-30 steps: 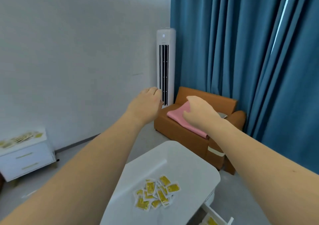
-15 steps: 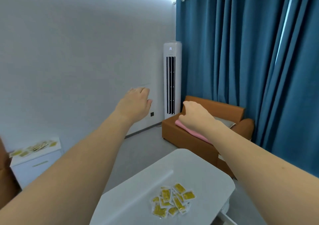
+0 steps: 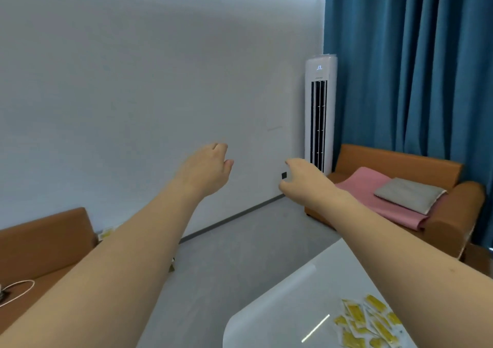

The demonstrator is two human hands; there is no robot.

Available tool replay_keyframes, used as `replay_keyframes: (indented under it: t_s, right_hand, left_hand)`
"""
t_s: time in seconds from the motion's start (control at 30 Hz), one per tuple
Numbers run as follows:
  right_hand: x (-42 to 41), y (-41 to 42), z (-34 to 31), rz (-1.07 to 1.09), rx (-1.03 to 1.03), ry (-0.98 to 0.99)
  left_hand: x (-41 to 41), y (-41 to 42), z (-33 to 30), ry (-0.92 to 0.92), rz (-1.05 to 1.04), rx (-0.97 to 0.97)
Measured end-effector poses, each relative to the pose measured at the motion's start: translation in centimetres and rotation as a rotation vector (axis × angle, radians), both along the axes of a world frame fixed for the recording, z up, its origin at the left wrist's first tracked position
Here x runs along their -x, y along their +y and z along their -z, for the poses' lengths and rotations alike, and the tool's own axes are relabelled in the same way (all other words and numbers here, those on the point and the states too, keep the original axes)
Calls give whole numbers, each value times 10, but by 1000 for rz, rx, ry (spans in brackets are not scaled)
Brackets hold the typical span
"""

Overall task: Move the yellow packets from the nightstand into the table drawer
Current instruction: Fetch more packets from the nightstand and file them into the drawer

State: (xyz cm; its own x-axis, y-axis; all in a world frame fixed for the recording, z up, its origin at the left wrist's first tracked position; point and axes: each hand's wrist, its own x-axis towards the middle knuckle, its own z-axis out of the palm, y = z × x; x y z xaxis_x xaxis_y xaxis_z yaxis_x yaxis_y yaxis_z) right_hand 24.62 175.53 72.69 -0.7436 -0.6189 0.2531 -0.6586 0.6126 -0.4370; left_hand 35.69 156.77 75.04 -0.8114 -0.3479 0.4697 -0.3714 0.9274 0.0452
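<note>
Head view shows both arms stretched out in front of the person, up in the air. The left hand [image 3: 206,167] has its fingers bent loosely and holds nothing. The right hand [image 3: 302,179] is the same, with loose bent fingers and nothing in it. The two hands are near each other but do not touch.

A pile of yellow packets [image 3: 366,323] lies on the white counter [image 3: 280,318] at the bottom right, partly hidden by the right arm. A tiny bit of yellow [image 3: 108,232] peeks out just past the left arm, beside the brown furniture [image 3: 42,243] on the left. It is too small to tell what it is.

Compared with half a second ago, the view has turned to the left. The white nightstand that was at the left edge is now hidden behind the left arm and the brown furniture. The counter and its packets have slid toward the bottom right corner. The tall white air conditioner [image 3: 320,113] and the orange sofa [image 3: 426,187] now sit further right. More of the sofa shows, with its pink cloth [image 3: 373,195] and a grey cushion [image 3: 408,195] on top. The blue curtain [image 3: 413,67] hangs behind it. Both hands were empty then too. A white cord [image 3: 18,289] now shows on the brown furniture at the far left.
</note>
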Motion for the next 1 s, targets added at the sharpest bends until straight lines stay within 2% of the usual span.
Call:
replay_keyframes:
  t_s: [0.3, 0.47, 0.63, 1.0]
  right_hand:
    - [27, -186, 34, 3, -35, -27]
    - [62, -313, 32, -27, -7, -63]
    - [84, -445, 33, -59, 14, -87]
    - [90, -769, 86, -130, -23, -180]
  left_hand:
    - [19, -189, 37, -42, -10, -49]
    - [52, -304, 26, -59, -20, -35]
    - [59, -437, 24, -46, -73, -36]
    - [55, -757, 80, -114, -150, -146]
